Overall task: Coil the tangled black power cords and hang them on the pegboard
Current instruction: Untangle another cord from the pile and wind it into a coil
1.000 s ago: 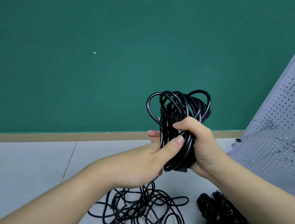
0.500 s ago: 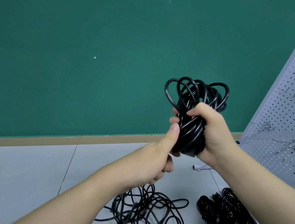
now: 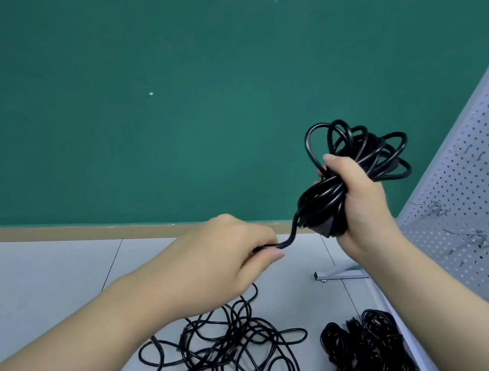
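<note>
Two hands are working one cord: the right hand [image 3: 361, 200] is gripping the coiled bundle [image 3: 356, 163] mid-air beside the pegboard [image 3: 476, 215], the left hand [image 3: 230, 250] pinching its loose tail [image 3: 291, 235]. Being springy and light, it probably needs clamping at the waist, where the loops are crossing.

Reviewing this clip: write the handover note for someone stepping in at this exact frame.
Right hand grips the coiled cord, raised beside the pegboard.
Left hand pinches that cord's loose tail, drawn out to the left.
Done: this cord is coiled; a pile of bundled cords lies on the floor by the pegboard.
Left: secure the tail, hang the coil on a hook, then coil the tangled cords on the floor; no cord hangs on the visible part of the board.
</note>
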